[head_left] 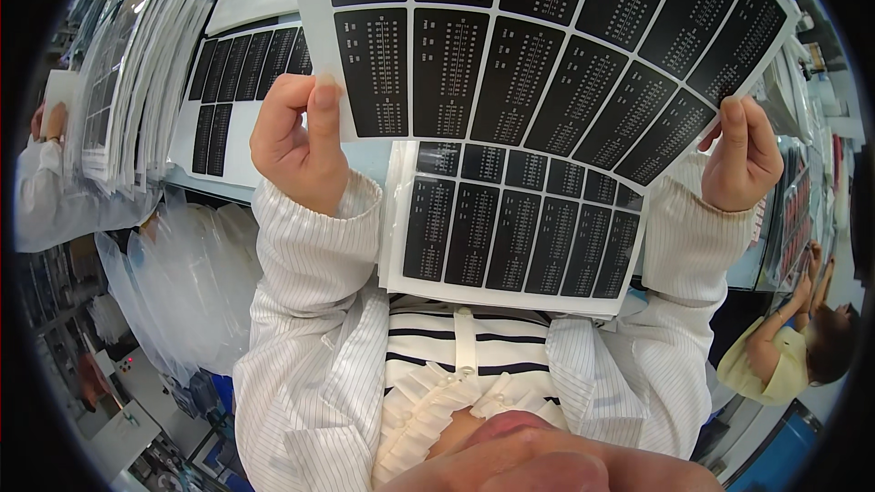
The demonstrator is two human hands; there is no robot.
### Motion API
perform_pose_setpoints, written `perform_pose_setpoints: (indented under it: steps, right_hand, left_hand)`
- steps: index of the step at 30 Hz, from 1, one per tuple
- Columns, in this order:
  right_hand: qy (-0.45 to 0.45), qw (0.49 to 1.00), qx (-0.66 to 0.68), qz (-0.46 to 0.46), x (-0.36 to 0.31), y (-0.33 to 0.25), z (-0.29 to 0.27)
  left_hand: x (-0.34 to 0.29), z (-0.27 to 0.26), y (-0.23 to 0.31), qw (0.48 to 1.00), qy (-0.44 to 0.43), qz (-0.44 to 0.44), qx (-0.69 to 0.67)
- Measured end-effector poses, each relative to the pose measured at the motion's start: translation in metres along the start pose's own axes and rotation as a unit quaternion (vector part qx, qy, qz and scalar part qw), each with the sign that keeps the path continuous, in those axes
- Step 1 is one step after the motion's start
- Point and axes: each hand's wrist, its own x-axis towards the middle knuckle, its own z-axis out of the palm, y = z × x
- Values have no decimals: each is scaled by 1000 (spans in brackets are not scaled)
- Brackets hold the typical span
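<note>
Held up in front of me is a sheet of black printed labels (524, 46), white between its rows of panels. My left hand (301, 141) pinches its lower left edge between thumb and fingers. At the sheet's lower right corner my right hand (743, 153) is closed on the edge. Below the raised sheet, close to my body, lies a stack of similar label sheets (519, 237), its far part hidden behind the one I hold. Another black-panelled sheet (214, 138) lies on the table beyond my left hand.
Tall piles of sheets in clear sleeves (137, 82) stand at the left. Clear plastic bags (187, 282) hang below the table edge (210, 186). A person in a yellow top (770, 355) works at the right, near red-and-dark sheets (791, 219). Another person's hand (56, 120) shows far left.
</note>
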Motion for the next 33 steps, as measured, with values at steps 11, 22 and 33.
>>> perform_pose_setpoints:
  steps: [11, 22, 33]
  right_hand:
    - [-4, 1000, -13, 2, -1, 1, 1]
    - [-17, 1000, -10, 3, -2, 4, -2]
    - [-33, 999, -16, -10, -2, 5, -3]
  left_hand:
    - [0, -1, 0, 1000, -6, 4, 4]
    - [0, -1, 1, 1000, -9, 4, 9]
    - [0, 0, 1, 1000, 4, 11, 8]
